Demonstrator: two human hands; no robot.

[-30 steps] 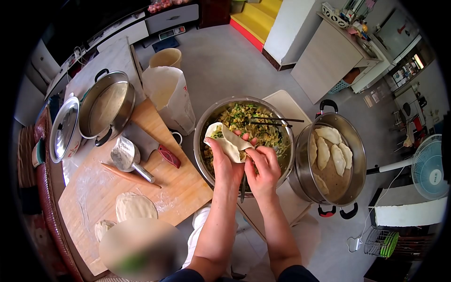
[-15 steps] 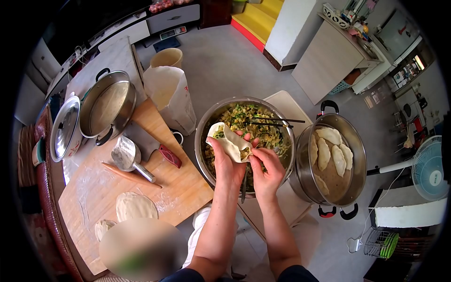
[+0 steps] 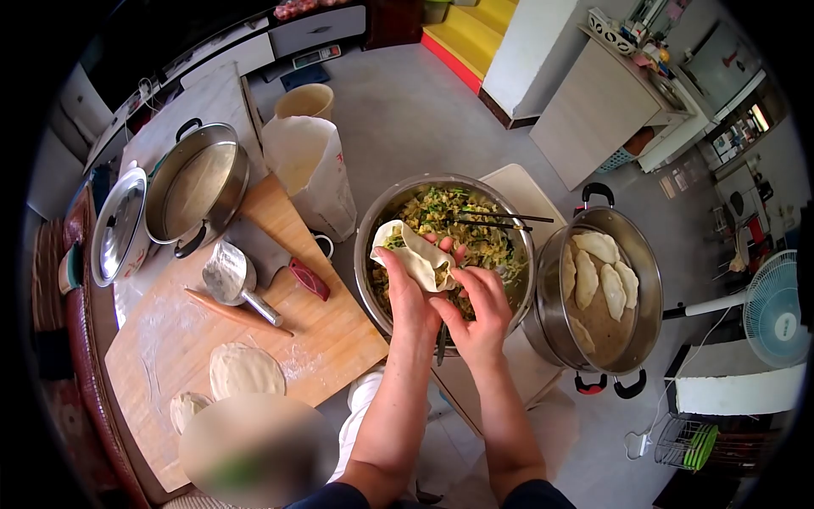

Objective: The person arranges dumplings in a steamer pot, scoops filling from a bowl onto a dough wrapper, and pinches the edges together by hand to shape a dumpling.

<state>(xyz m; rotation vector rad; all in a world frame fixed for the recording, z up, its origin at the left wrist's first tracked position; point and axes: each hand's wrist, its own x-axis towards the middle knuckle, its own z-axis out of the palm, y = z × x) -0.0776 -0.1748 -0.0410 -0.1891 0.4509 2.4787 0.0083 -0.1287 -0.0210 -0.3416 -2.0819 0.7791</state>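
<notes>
White dumpling (image 3: 415, 259) held by left hand (image 3: 405, 295) over left side of bowl (image 3: 362, 263); right end touched by right hand (image 3: 482, 310), pinch unclear; chopsticks (image 3: 509, 217) laid across right rim.

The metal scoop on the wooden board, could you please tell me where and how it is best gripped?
Probably by the scoop handle, from above and the picture's lower right: the slim rod juts that way, away from the broad scoop head.
</notes>
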